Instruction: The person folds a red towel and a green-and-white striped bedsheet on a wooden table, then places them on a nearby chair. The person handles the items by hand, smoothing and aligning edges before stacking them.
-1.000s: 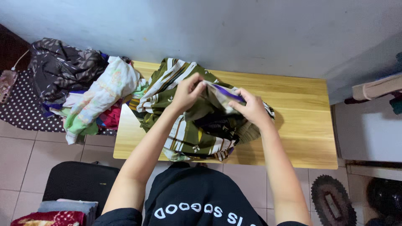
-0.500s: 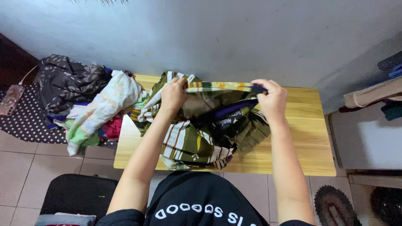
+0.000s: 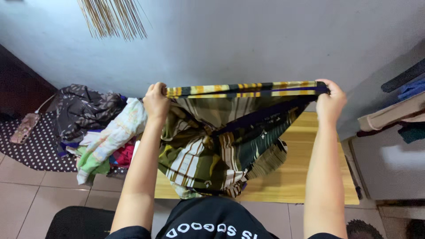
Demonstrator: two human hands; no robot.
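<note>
Both hands (image 3: 156,101) (image 3: 330,102) stretch striped olive cloth (image 3: 208,146) taut.

The cloth (image 3: 212,146) is hanging stretched between the left hand (image 3: 156,101) and the right hand (image 3: 330,104), its top edge pulled taut and level from one fist to the other. That edge is showing a band of yellow, black and purple stripes. Below the hands the olive-green fabric, striped in cream, brown and dark purple, is sagging in loose folds, and its bunched lower end is resting on the surface beneath, closer to the left hand.
</note>
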